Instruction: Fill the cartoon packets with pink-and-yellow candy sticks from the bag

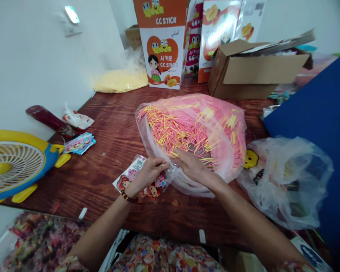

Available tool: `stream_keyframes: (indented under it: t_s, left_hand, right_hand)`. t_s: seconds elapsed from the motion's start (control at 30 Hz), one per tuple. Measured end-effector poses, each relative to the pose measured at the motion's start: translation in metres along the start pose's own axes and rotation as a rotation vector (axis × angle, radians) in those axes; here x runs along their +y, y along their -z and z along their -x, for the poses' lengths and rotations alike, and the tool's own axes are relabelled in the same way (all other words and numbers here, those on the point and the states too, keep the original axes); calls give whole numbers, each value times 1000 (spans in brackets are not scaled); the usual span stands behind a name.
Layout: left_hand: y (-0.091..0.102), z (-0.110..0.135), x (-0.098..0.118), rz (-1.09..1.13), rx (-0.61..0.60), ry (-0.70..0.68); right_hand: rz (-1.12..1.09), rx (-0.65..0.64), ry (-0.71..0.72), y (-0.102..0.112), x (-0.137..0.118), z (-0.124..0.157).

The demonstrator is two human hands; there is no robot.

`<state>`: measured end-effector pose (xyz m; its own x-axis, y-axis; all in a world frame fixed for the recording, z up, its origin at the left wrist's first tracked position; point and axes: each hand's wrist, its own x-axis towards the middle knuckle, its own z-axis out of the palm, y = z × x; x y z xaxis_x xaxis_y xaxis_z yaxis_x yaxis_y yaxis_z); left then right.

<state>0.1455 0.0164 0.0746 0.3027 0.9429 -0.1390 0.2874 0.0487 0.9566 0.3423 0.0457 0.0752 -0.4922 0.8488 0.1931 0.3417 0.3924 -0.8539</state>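
A large clear plastic bag heaped with many thin pink and yellow sticks lies in the middle of the wooden table. My left hand is closed on a small printed packet with cartoon figures, at the bag's near edge. My right hand reaches into the bag's open mouth. Its fingers lie among the sticks close to the packet's top. Whether they pinch any sticks is hidden.
A yellow and blue fan stands at the left edge. Small printed packets and a dark red tube lie behind it. CC Stick boxes, a brown carton and a yellow bag stand at the back. A crumpled clear bag lies at right.
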Motion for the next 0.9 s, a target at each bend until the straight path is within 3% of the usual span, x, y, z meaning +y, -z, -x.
stream_keyframes:
  t_s: [0.07, 0.17, 0.23, 0.33, 0.57, 0.73, 0.9]
  left_hand:
    - [-2, 1, -2, -26, 17, -66]
    - [-6, 3, -6, -58, 61, -160]
    - [-9, 4, -7, -46, 74, -183]
    - [-16, 4, -1, 4, 85, -185]
    - [-23, 2, 7, 167, 91, -159]
    - [-24, -1, 3, 189, 130, -160]
    - [-26, -7, -1, 264, 156, -162]
  right_hand:
    - [-140, 78, -48, 3, -4, 0]
    - [-480, 317, -128, 4, -14, 0]
    - [-699, 463, -125, 2, -23, -2]
    - [-913, 553, -60, -2, -37, -7]
    - [-978, 535, -6, -16, -42, -11]
    - [-857, 499, -69, -25, -29, -1]
    - [-664, 344, -121, -17, -29, 5]
